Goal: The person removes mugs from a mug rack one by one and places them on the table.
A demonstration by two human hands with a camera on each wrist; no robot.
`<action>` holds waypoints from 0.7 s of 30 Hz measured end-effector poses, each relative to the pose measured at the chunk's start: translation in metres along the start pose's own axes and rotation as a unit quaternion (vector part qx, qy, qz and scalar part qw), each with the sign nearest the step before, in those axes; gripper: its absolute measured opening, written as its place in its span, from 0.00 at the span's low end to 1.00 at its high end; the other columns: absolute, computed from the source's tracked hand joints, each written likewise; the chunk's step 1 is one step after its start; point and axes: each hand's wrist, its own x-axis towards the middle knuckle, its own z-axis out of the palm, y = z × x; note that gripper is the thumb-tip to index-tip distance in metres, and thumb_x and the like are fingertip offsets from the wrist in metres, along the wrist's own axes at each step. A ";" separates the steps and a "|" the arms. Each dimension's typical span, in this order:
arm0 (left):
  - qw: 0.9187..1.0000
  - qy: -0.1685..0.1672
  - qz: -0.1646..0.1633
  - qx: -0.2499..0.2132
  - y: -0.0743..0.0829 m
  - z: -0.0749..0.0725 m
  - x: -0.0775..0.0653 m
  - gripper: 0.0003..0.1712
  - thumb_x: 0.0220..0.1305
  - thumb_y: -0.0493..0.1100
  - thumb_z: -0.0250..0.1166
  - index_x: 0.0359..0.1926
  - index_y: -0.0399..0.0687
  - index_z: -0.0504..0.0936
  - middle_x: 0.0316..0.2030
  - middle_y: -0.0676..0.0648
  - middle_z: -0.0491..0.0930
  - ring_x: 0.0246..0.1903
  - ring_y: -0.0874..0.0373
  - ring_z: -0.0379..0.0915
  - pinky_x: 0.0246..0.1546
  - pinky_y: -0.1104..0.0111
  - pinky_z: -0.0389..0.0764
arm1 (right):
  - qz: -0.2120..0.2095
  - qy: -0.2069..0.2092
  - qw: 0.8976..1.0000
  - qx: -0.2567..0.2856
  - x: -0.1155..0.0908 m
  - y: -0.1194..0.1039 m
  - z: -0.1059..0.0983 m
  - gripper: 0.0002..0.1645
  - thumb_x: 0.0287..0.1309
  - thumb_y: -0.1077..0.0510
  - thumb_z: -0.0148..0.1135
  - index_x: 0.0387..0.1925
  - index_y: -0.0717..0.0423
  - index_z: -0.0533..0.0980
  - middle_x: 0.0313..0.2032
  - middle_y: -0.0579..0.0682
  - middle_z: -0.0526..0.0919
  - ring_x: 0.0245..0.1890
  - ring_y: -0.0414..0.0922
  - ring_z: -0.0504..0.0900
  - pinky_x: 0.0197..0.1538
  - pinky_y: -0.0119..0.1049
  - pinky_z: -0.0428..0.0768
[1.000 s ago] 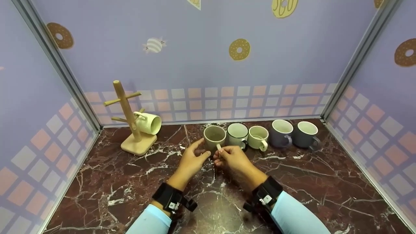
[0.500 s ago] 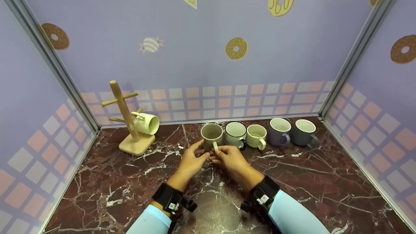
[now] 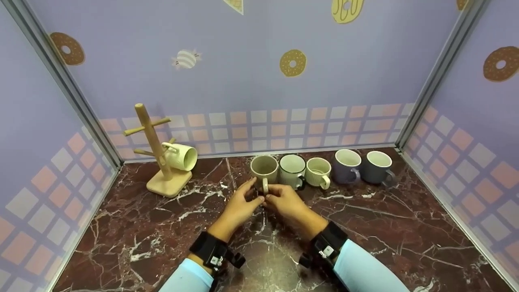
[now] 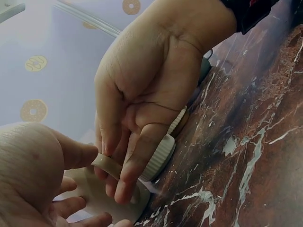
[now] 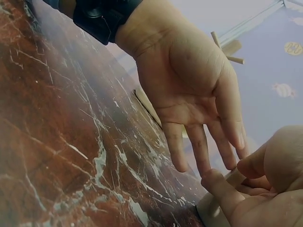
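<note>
A taupe mug [image 3: 262, 167] stands upright on the dark marbled surface, its handle [image 3: 265, 185] turned toward the person. My right hand [image 3: 286, 200] holds this handle with thumb and fingers. On the mug's left side is my left hand [image 3: 242, 202], its fingers fairly straight and spread in the right wrist view, with the thumb reaching toward the handle. In the left wrist view the right hand [image 4: 142, 94] partly covers the mug [image 4: 94, 194]. Close beside it on the right stands a white ribbed mug with a black rim [image 3: 292, 165].
Farther right in the row stand a small pale-green ribbed mug [image 3: 315, 174], a purple-grey mug [image 3: 344, 172] and a dark grey mug [image 3: 374, 172]. At left a wooden mug tree [image 3: 152, 140] bears a cream mug [image 3: 185, 157] on a lower peg. Patterned walls [image 3: 227, 81] enclose the surface.
The taupe mug's handle has swung from its right front toward the person, turned by the right hand. The left hand has stayed at the mug's left side.
</note>
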 end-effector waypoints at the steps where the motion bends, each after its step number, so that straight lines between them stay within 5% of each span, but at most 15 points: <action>1: 1.000 0.001 -0.002 0.002 0.000 0.000 -0.001 0.44 0.74 0.39 0.72 0.87 0.43 0.68 0.87 0.33 0.64 0.80 0.30 0.71 0.85 0.40 0.69 | 0.000 0.004 1.000 -0.005 0.000 0.000 0.000 0.28 0.77 0.73 0.54 0.74 0.77 0.75 0.61 0.73 0.87 0.43 0.41 0.87 0.54 0.35 0.91; 8: 1.000 0.000 -0.010 0.010 0.003 0.001 -0.005 0.46 0.73 0.41 0.74 0.87 0.44 0.67 0.84 0.30 0.67 0.80 0.29 0.71 0.83 0.39 0.72 | 0.001 0.006 1.000 -0.003 0.000 0.000 0.000 0.29 0.78 0.72 0.54 0.77 0.76 0.72 0.68 0.75 0.84 0.50 0.42 0.91 0.69 0.54 0.90; 16: 1.000 0.010 -0.016 0.014 0.004 0.000 -0.005 0.42 0.74 0.42 0.74 0.84 0.42 0.71 0.80 0.29 0.73 0.79 0.30 0.73 0.83 0.39 0.73 | 0.030 -0.015 0.999 0.016 -0.004 -0.007 -0.007 0.32 0.78 0.71 0.58 0.79 0.71 0.72 0.70 0.73 0.83 0.54 0.53 0.94 0.68 0.58 0.91; 19: 0.999 0.018 -0.006 0.033 0.005 -0.002 -0.004 0.37 0.75 0.44 0.73 0.81 0.41 0.76 0.79 0.30 0.75 0.79 0.30 0.72 0.84 0.37 0.70 | 0.007 -0.008 0.998 -0.066 -0.007 -0.016 -0.013 0.30 0.77 0.69 0.61 0.77 0.69 0.75 0.69 0.71 0.85 0.59 0.60 0.93 0.67 0.58 0.91; 21: 0.999 0.023 0.001 0.043 0.005 -0.004 -0.003 0.34 0.77 0.46 0.73 0.79 0.41 0.79 0.78 0.32 0.76 0.80 0.30 0.71 0.85 0.37 0.67 | -0.024 0.012 0.986 -0.165 -0.008 -0.022 -0.017 0.28 0.76 0.66 0.65 0.73 0.69 0.79 0.68 0.69 0.87 0.63 0.61 0.92 0.69 0.57 0.90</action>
